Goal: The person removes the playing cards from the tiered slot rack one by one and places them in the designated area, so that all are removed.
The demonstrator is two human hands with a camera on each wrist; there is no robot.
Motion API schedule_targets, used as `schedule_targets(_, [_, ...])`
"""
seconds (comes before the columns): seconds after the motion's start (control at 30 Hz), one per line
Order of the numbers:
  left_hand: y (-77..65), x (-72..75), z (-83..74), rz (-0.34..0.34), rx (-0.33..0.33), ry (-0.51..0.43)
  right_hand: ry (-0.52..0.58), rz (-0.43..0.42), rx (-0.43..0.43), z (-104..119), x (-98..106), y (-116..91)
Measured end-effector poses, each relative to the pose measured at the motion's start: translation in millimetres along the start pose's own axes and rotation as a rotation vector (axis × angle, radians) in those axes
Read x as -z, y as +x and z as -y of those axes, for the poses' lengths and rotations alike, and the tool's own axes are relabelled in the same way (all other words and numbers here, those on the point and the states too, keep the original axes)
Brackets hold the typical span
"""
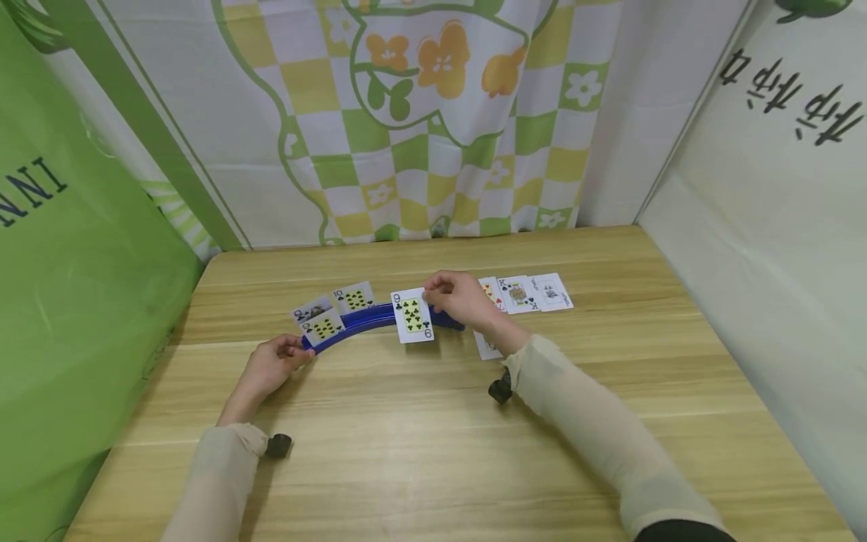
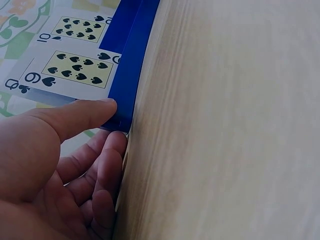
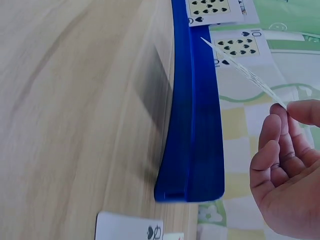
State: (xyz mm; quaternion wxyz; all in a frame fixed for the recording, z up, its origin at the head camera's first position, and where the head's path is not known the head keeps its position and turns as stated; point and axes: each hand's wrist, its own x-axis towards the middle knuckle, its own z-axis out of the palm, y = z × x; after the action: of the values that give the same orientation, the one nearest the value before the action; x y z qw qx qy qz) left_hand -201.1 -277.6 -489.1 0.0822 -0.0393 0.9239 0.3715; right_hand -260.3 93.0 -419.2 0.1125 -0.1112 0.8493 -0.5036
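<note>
Right hand pinched the nine of clubs by its upper right edge, over the blue rack. Left hand pinched the rack's left end; tabletop stretched wide from the rack's near edge toward the wearer.

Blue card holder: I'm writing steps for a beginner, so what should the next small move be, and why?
Probably lower the held card into a bare stretch of the blue card holder. The right hand pinches the card off the table, by the holder; the left hand grips the holder's end, and three cards stand near that end, leaving room further along.
</note>
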Motion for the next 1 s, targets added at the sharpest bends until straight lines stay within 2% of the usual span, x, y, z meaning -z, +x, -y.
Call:
schedule_targets(0.17, [-0.5,-0.4,-0.7,-0.002,0.000,-0.003,0.029,-0.004,-0.047,-5.9,8.3,-4.7])
schedule_targets(0.53, [-0.3,-0.5,-0.1,-0.003,0.004,0.007,0.042,-0.023,-0.050,-16.9,26.9,-9.1])
schedule_targets(0.67, [0.1,-0.7,0.8,-0.004,0.002,0.008,0.017,-0.030,-0.075,-18.5,34.3,-12.4])
schedule_targets(0.83, [1.0,-1.3,2.1,-0.007,0.000,0.004,-0.036,-0.041,-0.061,-21.0,44.6,-14.6])
schedule_targets(1.0, [1.9,-2.0,2.5,-0.013,-0.016,0.006,-0.021,-0.061,-0.063,-22.0,51.5,-17.5])
